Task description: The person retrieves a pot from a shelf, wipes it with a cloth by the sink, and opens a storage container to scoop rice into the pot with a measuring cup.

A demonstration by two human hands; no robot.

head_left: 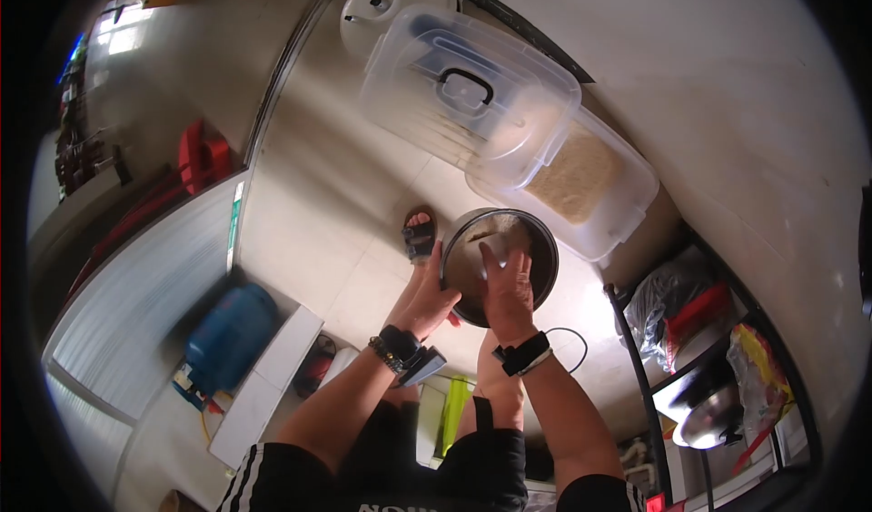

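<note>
A round dark-rimmed metal pot (550, 280) is held in front of my legs, with pale grain that looks like rice (510, 230) inside it. My left hand (431, 301) grips the pot's left side, thumb over the rim. My right hand (509, 294) reaches into the pot, its fingers closed around a small whitish cup (495, 247). The fingers partly cover this cup, so its full shape is hidden. Just beyond the pot, a clear plastic bin (636, 194) contains more of the grain. Its translucent lid with a black handle (465, 85) lies pushed aside, partly over the bin.
Past the lid, a round white lidded container (400, 3) stands by the wall. On the right is a black shelf rack (636, 357) with plastic bags and a metal lid (710, 417). A blue gas cylinder (232, 338) stands at left. My sandalled foot (419, 235) is beside the pot.
</note>
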